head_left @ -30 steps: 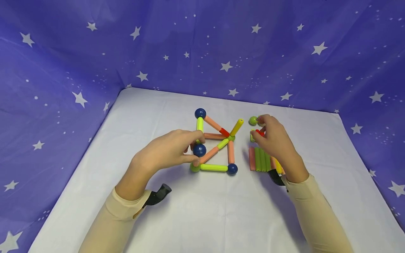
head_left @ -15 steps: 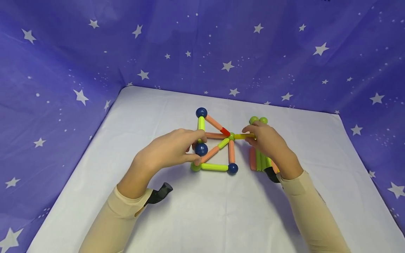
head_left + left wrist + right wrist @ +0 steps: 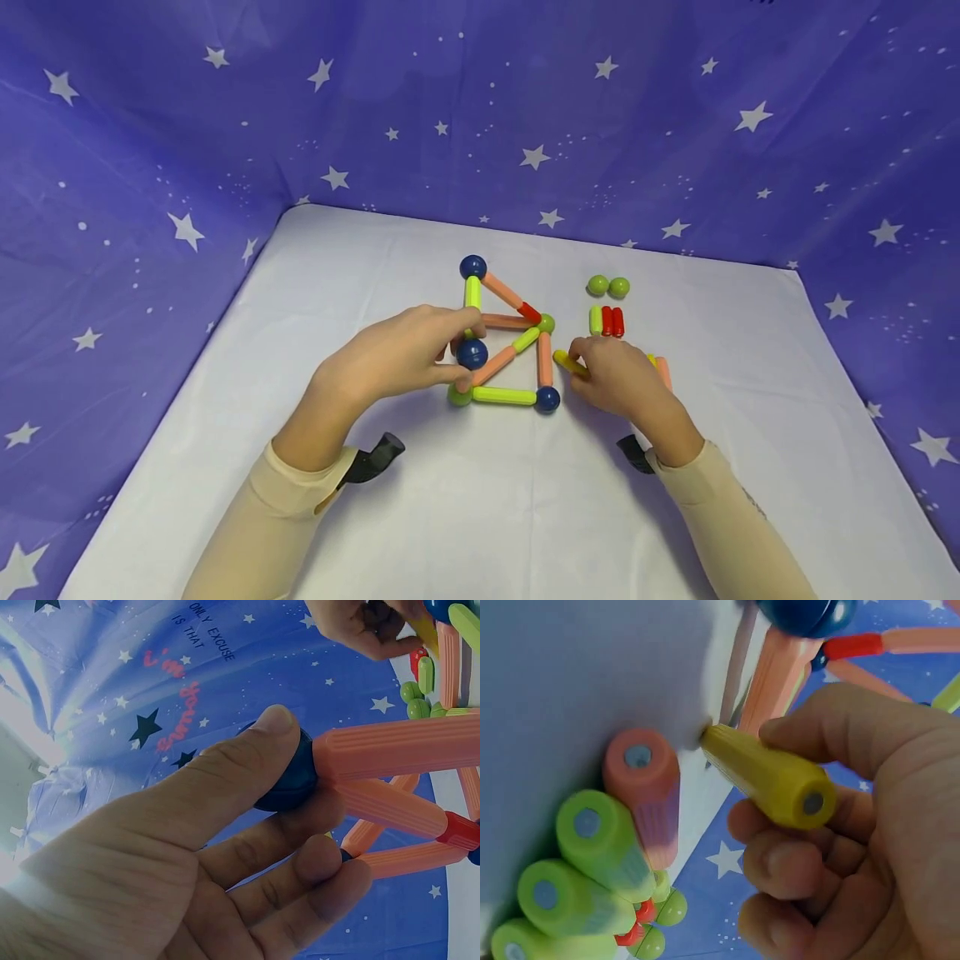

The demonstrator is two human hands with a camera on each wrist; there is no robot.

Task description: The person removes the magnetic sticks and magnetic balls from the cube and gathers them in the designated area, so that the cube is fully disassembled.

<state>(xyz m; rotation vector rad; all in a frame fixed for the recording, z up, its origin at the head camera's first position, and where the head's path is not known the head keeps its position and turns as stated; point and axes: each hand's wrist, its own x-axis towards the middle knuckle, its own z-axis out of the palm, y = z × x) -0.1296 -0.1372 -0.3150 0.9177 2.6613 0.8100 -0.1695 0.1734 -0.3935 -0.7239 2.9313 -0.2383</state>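
Observation:
A frame of magnetic rods and balls stands on the white cloth. My left hand (image 3: 397,354) pinches its raised navy ball (image 3: 472,355) between thumb and fingers, and the left wrist view shows salmon rods (image 3: 405,746) meeting that ball (image 3: 294,780). My right hand (image 3: 618,379) holds a yellow rod (image 3: 769,776) between thumb and fingers. In the head view, the yellow rod's tip (image 3: 566,361) lies just right of a salmon rod (image 3: 545,358), apart from the green ball (image 3: 547,324) where several rods join. Part of the frame hides behind my left hand.
Right of the frame lie two loose green balls (image 3: 608,286), with one short green rod (image 3: 596,321) and two short red rods (image 3: 612,322) below them. A row of longer salmon and green rods (image 3: 604,844) sits beside my right hand, which partly covers it in the head view.
The yellow rod stuck up from the green ball a second ago. My right hand took hold of it, swung it rightward, then pulled it off toward me. My left hand stays put.

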